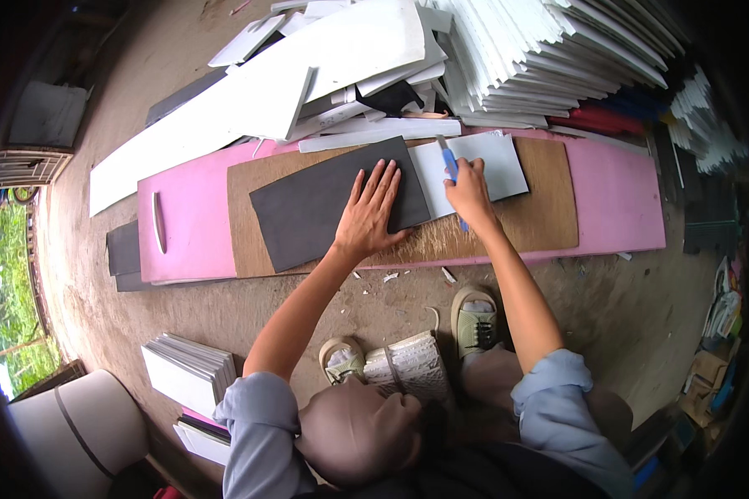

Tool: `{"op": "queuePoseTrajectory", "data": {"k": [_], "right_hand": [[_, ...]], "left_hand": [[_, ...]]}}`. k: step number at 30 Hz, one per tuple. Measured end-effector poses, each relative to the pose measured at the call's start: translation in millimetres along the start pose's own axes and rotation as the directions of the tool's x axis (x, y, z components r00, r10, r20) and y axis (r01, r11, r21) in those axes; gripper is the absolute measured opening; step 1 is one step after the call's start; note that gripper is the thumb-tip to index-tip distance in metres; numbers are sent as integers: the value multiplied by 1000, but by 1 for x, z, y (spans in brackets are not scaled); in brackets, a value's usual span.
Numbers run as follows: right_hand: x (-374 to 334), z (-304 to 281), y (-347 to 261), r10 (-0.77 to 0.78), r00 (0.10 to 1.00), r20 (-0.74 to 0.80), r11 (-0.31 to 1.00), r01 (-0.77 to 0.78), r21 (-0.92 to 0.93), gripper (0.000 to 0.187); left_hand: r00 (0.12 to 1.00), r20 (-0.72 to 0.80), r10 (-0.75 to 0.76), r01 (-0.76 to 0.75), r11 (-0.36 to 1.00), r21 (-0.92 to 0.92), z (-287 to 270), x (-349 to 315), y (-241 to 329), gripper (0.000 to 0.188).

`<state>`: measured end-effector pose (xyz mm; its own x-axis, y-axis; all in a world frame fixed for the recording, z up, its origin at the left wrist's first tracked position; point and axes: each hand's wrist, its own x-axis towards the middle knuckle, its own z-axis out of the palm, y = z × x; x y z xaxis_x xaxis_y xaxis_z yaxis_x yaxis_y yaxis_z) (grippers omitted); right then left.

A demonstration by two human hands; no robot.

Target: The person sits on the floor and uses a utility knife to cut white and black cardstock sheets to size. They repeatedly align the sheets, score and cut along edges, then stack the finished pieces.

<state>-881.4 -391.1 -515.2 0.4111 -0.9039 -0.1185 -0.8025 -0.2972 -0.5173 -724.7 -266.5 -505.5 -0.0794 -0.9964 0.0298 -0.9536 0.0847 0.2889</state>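
My left hand (373,208) lies flat with fingers stretched out on a dark grey foam sheet (304,204). In my right hand (470,195) is a blue utility knife (448,160), its tip pointing away from me over a white foam sheet (499,166). The dark sheet overlaps or meets the white one along a slanted edge just left of the knife. Both sheets rest on a brown wooden board (549,200), whose surface is scratched near my right wrist. Whether the blade touches the white sheet, I cannot tell.
Under the board is a pink sheet (620,200) on the floor, with a curved white strip (158,223) at its left. Large white offcuts (341,50) lie beyond; a tall stack of white sheets (508,66) stands far right. Stacked white pieces (190,366) sit near left, by a white roll (79,432).
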Motion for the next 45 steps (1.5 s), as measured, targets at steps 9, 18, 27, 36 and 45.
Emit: {"op": "queuePoseTrajectory", "data": {"k": [9, 18, 27, 36, 45], "right_hand": [[-4, 6, -42, -101, 985, 138, 968, 129, -216, 22], [17, 8, -55, -57, 967, 249, 966, 117, -231, 20], [-78, 0, -30, 20, 953, 302, 966, 59, -250, 19], [-121, 1, -8, -5, 966, 257, 946, 88, -312, 27], [-68, -33, -35, -7, 967, 254, 987, 47, -151, 28]], "left_hand": [[999, 45, -10, 10, 1000, 2, -1, 10, 1, 98], [1000, 8, 15, -15, 1000, -10, 1, 9, -2, 96], [1000, -7, -25, 26, 997, 76, 5, 3, 1, 93], [1000, -26, -5, 7, 997, 75, 6, 7, 6, 93], [999, -2, -46, 46, 999, 6, -1, 3, -2, 96]]}}
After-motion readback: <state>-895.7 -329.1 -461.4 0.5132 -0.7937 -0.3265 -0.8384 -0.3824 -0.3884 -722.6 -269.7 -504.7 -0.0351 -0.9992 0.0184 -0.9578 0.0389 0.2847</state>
